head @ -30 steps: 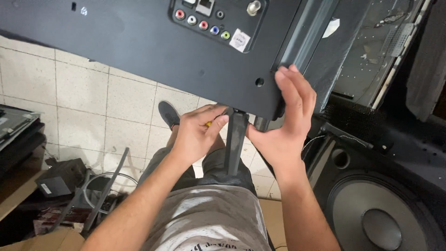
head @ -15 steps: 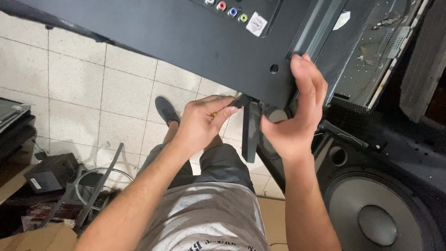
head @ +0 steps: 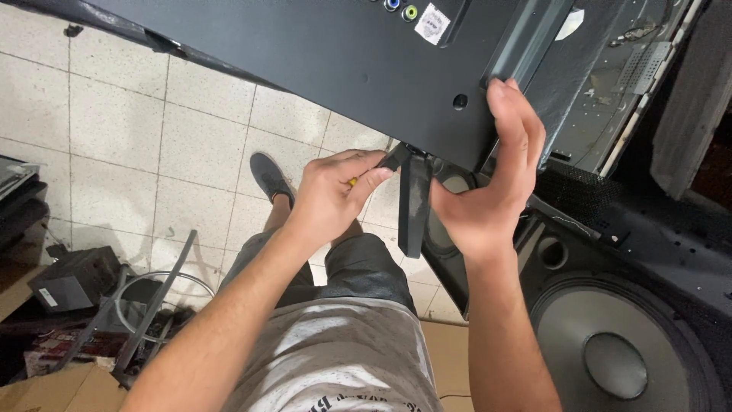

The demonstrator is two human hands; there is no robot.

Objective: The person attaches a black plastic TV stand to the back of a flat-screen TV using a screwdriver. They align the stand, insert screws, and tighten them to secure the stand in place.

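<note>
A large black flat panel (head: 328,69), the back of a screen with coloured sockets near its top edge, tilts over my lap. My right hand (head: 492,179) grips its lower edge, fingers wrapped over the rim. My left hand (head: 332,194) is closed on a small tool with a yellow handle (head: 353,182), its fingertips touching the top of a black strip (head: 414,206) that hangs down from the panel's lower edge. The tool's tip is hidden by my fingers.
A big black loudspeaker (head: 625,351) lies at the lower right. Another opened dark chassis (head: 610,84) sits behind the panel at right. Black boxes (head: 72,278), cables and cardboard lie on the tiled floor at left. My shoe (head: 271,175) rests on the tiles.
The panel has slid up and to the right in view. My right hand moved from lying flat against its face to gripping its lower edge. My left hand rose to the hanging strip.
</note>
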